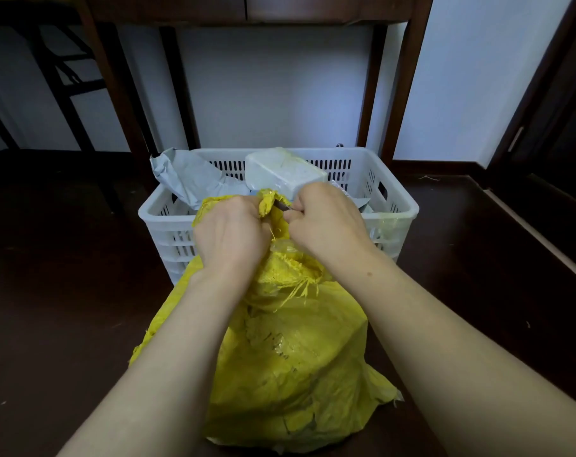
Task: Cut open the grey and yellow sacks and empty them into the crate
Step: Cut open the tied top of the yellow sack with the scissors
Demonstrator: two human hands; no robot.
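The yellow sack (296, 357) stands on the dark floor (65, 291), at the centre of the view, directly on the near side of the white crate (399, 206). Its upper part leans against the near wall of the crate, and its bunched neck reaches the level of the crate rim.

Left hand (230, 232): positioned on the left side of the sack neck. The fingers (247, 206) are curled and clamped on the gathered yellow fabric, with a twisted knot of fabric standing up just to the right of the knuckles.

Right hand (326, 222): positioned just to the right of the neck, close to the left hand. Its fingers (301, 206) are curled tightly around a thin dark blade (281, 206). Only a short length of the blade shows, pointing left, with its tip at the twisted knot.

Below the two hands the woven fabric is torn, and frayed yellow strands (300, 291) hang from the tear. A piece of clear film (286, 247) shows between the wrists.

Crate contents: the grey sack (187, 176) lies crumpled in the far-left corner, with part of it above the rim. A translucent white plastic container (283, 173) lies tilted to the right of it, toward the far side.

Beyond the crate, dark wooden table legs (402, 94) stand in front of a pale wall (273, 87).
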